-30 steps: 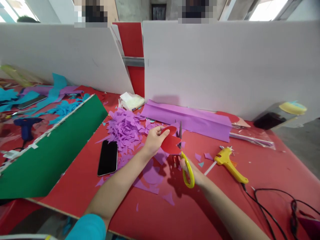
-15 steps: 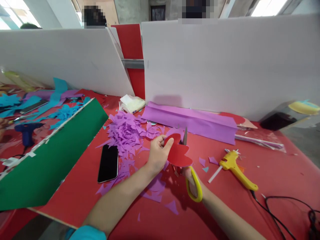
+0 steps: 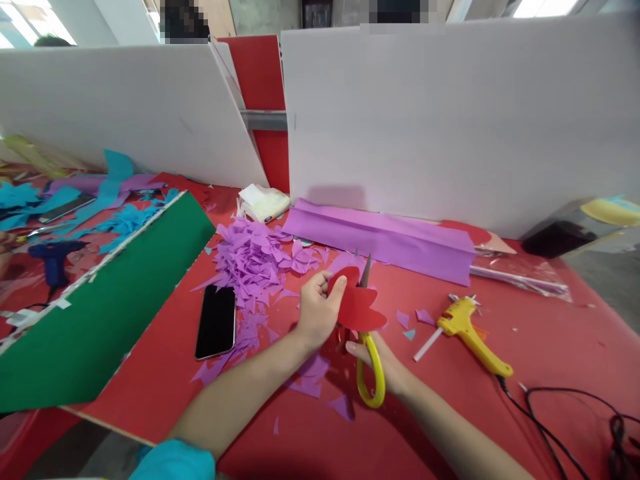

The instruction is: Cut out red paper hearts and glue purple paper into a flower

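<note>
My left hand point(image 3: 320, 308) pinches a red paper cutout point(image 3: 361, 308) with rounded lobes between thumb and fingers, above the table. Just to its right, my right hand point(image 3: 377, 360) grips a pair of scissors with yellow handles point(image 3: 380, 393). The metal blades stick up beyond the far edge of the red paper, which hides part of them. To the left of my hands lies a heap of purple paper pieces point(image 3: 250, 257), and purple scraps are scattered beneath my wrists.
A black phone point(image 3: 216, 322) lies left of my hands. At right sits a yellow glue gun point(image 3: 465, 330) with its black cord. Folded purple paper point(image 3: 385, 240) lies before tall white boards point(image 3: 450, 120). A green panel point(image 3: 115, 300) and a blue glue gun point(image 3: 56, 261) are at left.
My right hand and the scissors' yellow handle have shifted a little to the left, and the blades have tilted slightly. The left hand keeps its hold on the red paper.
</note>
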`<state>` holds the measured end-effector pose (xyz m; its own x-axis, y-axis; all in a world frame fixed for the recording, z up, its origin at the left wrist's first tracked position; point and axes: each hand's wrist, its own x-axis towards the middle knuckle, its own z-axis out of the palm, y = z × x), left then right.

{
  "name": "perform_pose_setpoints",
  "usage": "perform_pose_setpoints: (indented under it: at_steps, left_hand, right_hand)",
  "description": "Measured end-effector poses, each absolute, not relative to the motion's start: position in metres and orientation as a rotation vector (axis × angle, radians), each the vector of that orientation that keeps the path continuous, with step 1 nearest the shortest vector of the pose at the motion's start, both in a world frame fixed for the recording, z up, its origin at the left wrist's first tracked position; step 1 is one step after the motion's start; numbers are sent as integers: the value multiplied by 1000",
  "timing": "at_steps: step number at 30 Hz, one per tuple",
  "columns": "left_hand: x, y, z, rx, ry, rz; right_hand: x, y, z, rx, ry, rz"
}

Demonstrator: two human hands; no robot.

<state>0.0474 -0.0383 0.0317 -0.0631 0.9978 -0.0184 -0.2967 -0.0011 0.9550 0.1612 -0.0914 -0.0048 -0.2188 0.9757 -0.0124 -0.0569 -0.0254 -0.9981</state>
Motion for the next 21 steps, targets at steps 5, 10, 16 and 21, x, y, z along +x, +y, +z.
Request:
perform_pose_setpoints:
  at_steps: [5, 10, 16, 21]
  left_hand:
    - [47, -38, 34, 955, 1068, 1370]
    - [49, -41, 34, 947, 1069, 1391]
    - [55, -42, 27, 859, 995, 1388]
    - [56, -42, 25, 860, 1005, 1369]
  right_hand:
    - [163, -89, 7, -1025, -1265, 1647]
    - [165, -88, 2, -1085, -1387, 1556]
    - [166, -89, -17, -1170, -1436, 1382]
    - [164, -89, -17, -1165, -1368, 1364]
